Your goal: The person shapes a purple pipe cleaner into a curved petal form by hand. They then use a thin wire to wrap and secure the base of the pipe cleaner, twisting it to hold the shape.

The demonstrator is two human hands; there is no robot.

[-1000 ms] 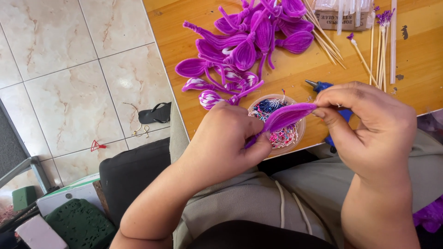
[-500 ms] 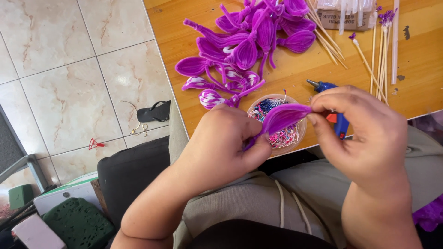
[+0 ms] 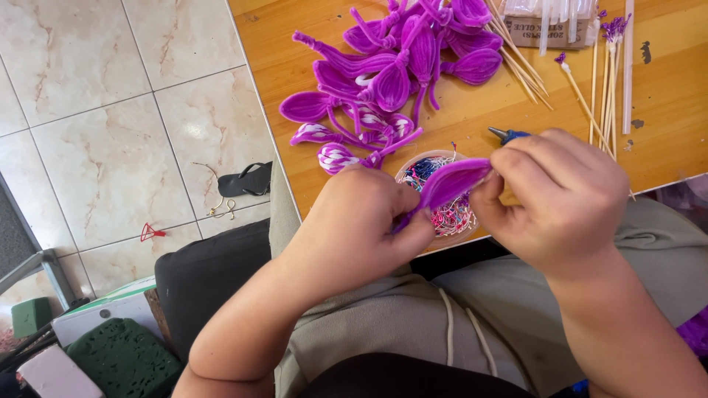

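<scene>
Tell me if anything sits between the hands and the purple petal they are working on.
Nothing visible does. The left hand pinches the purple petal at its lower end and the right hand grips its upper end, above the small bowl of bits.

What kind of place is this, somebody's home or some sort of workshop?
Probably a small home craft corner. The wooden table holds a pile of purple pipe-cleaner petals, thin wooden sticks and a bowl of coloured scraps. Green floral foam blocks sit on the tiled floor.
</scene>
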